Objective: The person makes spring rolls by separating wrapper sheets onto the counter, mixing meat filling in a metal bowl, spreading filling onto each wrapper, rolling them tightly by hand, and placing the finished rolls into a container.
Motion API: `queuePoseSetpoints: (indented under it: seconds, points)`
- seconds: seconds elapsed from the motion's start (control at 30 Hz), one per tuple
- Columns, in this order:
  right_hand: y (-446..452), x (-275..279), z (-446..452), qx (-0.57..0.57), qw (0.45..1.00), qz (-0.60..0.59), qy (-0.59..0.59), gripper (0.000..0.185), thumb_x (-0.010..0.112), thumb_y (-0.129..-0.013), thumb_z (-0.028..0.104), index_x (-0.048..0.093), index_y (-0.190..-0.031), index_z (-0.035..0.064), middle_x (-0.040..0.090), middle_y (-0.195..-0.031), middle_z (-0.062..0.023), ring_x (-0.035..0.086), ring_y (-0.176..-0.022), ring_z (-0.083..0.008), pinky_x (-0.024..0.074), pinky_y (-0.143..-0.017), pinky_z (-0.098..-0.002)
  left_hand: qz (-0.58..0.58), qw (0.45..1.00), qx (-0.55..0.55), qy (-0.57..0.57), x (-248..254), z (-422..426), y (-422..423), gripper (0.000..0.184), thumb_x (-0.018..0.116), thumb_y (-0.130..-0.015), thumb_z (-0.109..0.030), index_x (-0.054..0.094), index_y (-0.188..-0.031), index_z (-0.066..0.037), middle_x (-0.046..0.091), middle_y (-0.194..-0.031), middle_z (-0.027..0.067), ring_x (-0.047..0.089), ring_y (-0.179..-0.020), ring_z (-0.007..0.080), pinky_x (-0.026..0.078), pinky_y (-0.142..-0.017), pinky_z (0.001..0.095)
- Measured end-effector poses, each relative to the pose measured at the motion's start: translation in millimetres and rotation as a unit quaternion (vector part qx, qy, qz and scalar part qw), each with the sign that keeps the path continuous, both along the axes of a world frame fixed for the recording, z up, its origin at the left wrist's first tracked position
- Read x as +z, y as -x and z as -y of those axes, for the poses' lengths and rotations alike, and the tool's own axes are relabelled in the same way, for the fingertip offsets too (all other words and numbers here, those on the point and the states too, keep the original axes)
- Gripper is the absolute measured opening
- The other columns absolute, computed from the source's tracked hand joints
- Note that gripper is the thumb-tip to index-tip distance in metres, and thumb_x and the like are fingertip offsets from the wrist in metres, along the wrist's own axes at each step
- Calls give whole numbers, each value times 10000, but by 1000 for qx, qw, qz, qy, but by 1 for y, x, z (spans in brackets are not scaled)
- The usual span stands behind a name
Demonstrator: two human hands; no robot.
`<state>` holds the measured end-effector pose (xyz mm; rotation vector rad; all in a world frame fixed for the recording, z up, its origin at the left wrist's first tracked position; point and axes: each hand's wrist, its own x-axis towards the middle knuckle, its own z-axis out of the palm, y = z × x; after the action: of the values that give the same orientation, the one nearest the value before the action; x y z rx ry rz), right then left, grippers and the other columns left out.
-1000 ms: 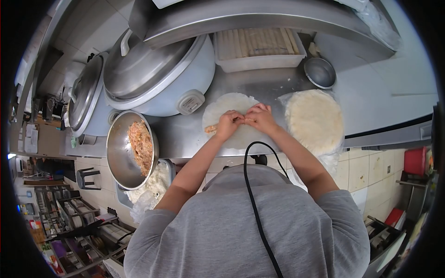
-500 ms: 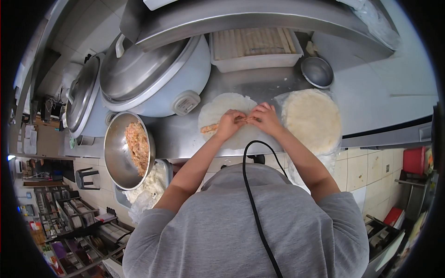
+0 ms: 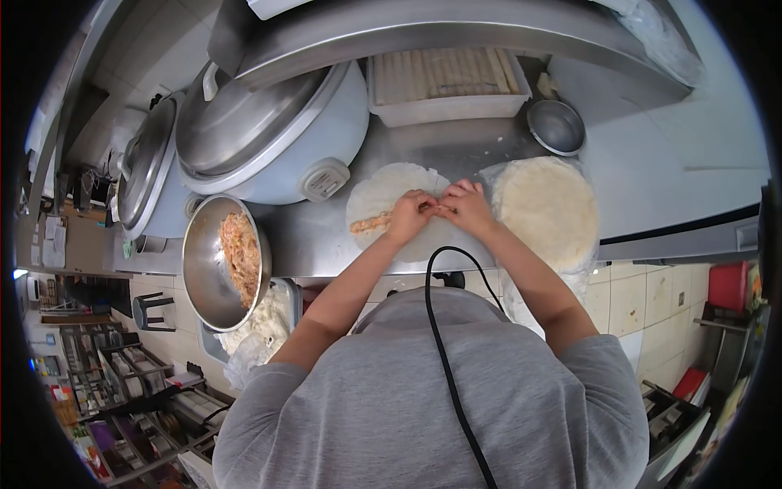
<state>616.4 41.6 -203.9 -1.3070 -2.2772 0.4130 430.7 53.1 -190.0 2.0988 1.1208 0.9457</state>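
A thin, round, pale wrapper (image 3: 387, 181) lies flat on the steel counter, with a strip of orange-pink minced filling (image 3: 371, 222) along its left part. My left hand (image 3: 413, 215) is over the middle of the wrapper, its fingers closed in a pinch at the strip's right end. Beside it, almost touching, my right hand (image 3: 467, 207) is near the wrapper's right edge with thumb and fingertips pinched together on filling. The bit between the fingertips is mostly hidden. To the right, a stack of round wrappers (image 3: 544, 204) rests on clear plastic.
A steel bowl of filling (image 3: 195, 273) sits at the counter's left edge. Large lidded cookers (image 3: 330, 134) stand behind it. At the back are a white tub (image 3: 452, 112) of long pale rolls and a small metal bowl (image 3: 557, 128). A steel shelf (image 3: 440, 37) overhangs the counter.
My left hand has turned slightly and its fingers have shifted a little right, leaving more of the filling strip showing. My right hand has barely moved.
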Motion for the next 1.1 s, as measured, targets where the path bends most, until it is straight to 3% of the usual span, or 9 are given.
queuePoseSetpoints:
  seconds: [0.07,0.3,0.4,0.5,0.57,0.8,0.87,1.1]
  points:
    - [-3,21,5,-11,999,-21,-44,267,696,-665,304,666,-885,155,565,-955,30,450,-987,-187,306,-808,-371,-8,1000,-4,-18,3,1,-1,167,718,-654,-77,653,-797,-21,609,-762,103,575,-742,275,465,-689,357]
    - [-10,3,0,-5,1000,-7,-25,199,676,-703,274,672,-869,166,566,-970,34,465,-958,-198,322,-790,-345,-10,1000,-4,-1,9,2,-15,137,703,-680,-109,658,-783,-31,624,-767,112,581,-739,285,467,-681,363]
    - [-13,13,3,-14,1000,-10,7,184,673,-714,269,667,-857,153,577,-963,28,472,-979,-201,341,-823,-364,-22,1000,-4,-6,5,1,-14,145,696,-697,-150,659,-777,-35,638,-785,124,588,-736,305,463,-690,375]
    - [-15,17,3,-50,994,-93,15,158,659,-735,254,659,-832,129,583,-961,22,496,-993,-221,371,-871,-400,-23,999,-10,-19,1,-2,-15,146,695,-705,-154,660,-776,-32,640,-781,121,587,-728,307,463,-693,376]
    - [-18,12,-2,-3,994,-87,73,191,665,-729,261,653,-850,113,583,-961,-6,532,-975,-235,382,-935,-413,-26,999,-15,-34,-3,-2,-15,147,695,-708,-157,660,-775,-30,641,-779,119,587,-722,308,463,-692,377]
    - [-19,21,3,-36,994,-99,24,168,640,-754,232,644,-870,110,579,-922,-28,571,-905,-224,390,-965,-375,-36,997,-26,-65,-5,-5,-16,110,682,-697,-138,664,-754,-46,650,-796,103,588,-741,293,460,-697,375]
    - [-19,17,1,7,998,-48,28,136,626,-763,202,646,-864,113,573,-913,-26,567,-906,-240,415,-927,-368,-36,996,-34,-79,-7,-3,-19,102,677,-695,-134,664,-750,-49,650,-798,100,587,-747,292,459,-699,374]
    - [-22,17,-1,4,998,-53,32,118,593,-775,136,647,-876,106,572,-890,-48,563,-908,-263,465,-796,-373,-60,997,-13,-51,-4,-1,-21,94,663,-718,-138,668,-762,-56,654,-815,84,596,-774,278,465,-723,359]
